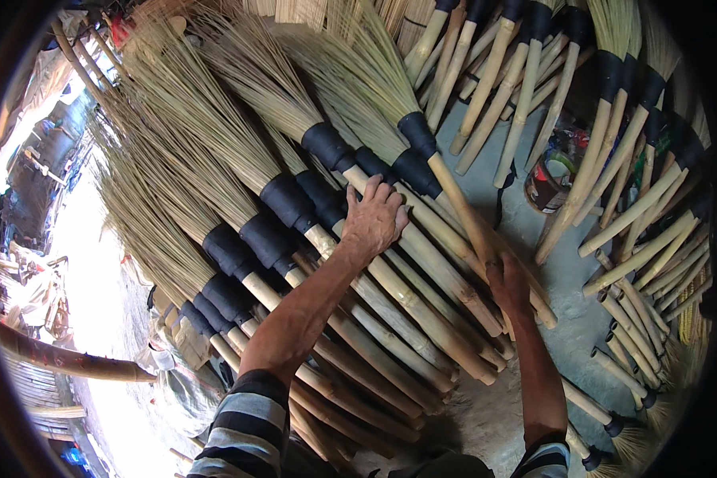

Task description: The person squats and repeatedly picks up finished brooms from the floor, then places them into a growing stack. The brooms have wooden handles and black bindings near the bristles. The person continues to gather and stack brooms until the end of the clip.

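Observation:
Many bamboo-handled brooms lie side by side in a slanting pile, with pale bristles fanned to the upper left and black collars where they join the handles. My left hand (374, 217) is closed over a bamboo handle just below the black collar of one broom (324, 146) in the pile. Further right, my right hand (508, 285) is wrapped round the lower handle of another broom (452, 191), which lies at the pile's right edge with its bristles up and away. The palm side of both hands is hidden.
More brooms (498, 95) lie on the grey floor (546, 255) at the far right and along the right side. A dark round tub (548, 183) with small items in it stands among them. A thick bamboo pole (76, 357) sticks in from the left.

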A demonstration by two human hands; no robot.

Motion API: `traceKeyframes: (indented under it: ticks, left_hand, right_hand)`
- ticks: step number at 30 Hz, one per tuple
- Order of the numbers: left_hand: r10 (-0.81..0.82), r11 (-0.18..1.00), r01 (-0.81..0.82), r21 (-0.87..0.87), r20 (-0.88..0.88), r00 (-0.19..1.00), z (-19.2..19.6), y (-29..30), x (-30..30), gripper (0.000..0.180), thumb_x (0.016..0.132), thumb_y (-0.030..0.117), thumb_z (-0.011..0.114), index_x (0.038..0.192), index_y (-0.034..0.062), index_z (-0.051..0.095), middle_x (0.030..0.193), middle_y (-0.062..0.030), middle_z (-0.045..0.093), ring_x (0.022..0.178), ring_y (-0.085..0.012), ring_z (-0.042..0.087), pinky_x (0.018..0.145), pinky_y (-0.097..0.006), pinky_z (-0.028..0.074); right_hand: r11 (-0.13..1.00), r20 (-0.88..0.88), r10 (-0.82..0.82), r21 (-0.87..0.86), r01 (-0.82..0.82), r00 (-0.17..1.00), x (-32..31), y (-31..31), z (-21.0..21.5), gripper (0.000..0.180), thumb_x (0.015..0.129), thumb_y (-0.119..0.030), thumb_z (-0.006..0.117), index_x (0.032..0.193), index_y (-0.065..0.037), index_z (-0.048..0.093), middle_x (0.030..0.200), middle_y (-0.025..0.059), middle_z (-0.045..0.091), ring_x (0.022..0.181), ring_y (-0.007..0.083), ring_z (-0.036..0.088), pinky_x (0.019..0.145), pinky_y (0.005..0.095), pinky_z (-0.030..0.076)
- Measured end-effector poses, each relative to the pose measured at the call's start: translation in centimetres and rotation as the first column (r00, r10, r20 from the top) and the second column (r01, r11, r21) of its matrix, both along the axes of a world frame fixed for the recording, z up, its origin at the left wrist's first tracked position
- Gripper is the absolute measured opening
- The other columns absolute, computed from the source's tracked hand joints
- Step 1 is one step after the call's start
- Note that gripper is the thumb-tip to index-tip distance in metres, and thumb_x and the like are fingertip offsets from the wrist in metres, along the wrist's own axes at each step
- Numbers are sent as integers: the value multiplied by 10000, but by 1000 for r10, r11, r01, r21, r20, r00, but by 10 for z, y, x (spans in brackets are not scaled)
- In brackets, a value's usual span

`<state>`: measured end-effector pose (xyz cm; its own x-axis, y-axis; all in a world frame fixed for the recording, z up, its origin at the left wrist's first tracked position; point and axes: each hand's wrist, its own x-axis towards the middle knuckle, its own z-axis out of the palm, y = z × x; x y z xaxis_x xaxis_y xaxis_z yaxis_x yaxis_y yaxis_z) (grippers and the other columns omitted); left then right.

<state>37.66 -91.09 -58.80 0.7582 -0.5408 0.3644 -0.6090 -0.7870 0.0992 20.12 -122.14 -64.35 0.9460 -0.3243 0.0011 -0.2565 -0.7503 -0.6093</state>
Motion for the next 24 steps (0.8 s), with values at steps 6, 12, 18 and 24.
traceKeyframes:
  ticks: [6, 12, 18, 24]
  left_hand:
    - [52, 998, -45, -44, 188, 981, 1, -8, -14, 171, 950, 297, 720, 995, 133, 742, 1061, -37, 638, 1176, -239, 586, 893, -587, 426]
    - [-4, 999, 10, -38, 144, 990, -5, -14, -36, 242, 1008, 348, 696, 1077, 117, 715, 1125, -55, 658, 1230, -254, 581, 919, -602, 434]
    - [-26, 992, 20, -122, -45, 999, -5, -12, -38, 354, 1092, 366, 619, 1340, 115, 645, 1534, -94, 564, 1570, -284, 392, 1184, -720, 353]
    - [70, 973, -30, -228, 168, 983, -2, -10, -47, 403, 1032, 312, 701, 1378, 118, 628, 1553, -84, 544, 1558, -305, 421, 1187, -751, 305]
  right_hand:
    - [981, -122, 50, -181, -71, 991, -4, 11, -11, 631, 962, -410, 730, 1339, 81, 611, 1299, 333, 699, 1206, 504, 681, 1030, 569, 556]
    - [984, -73, -51, 168, 63, 996, -21, 36, 55, 531, 982, -382, 756, 1255, 44, 595, 1050, 216, 754, 918, 382, 760, 831, 478, 603]
    - [729, -177, 46, 679, 88, 983, -116, 53, 194, 282, 1118, -285, 608, 1226, -25, 604, 798, 0, 572, 649, 99, 541, 635, 321, 483]
    - [899, -66, -92, 424, 112, 994, -155, 82, 247, 465, 1105, -435, 662, 1254, 1, 606, 802, 69, 634, 688, 174, 663, 626, 370, 545]
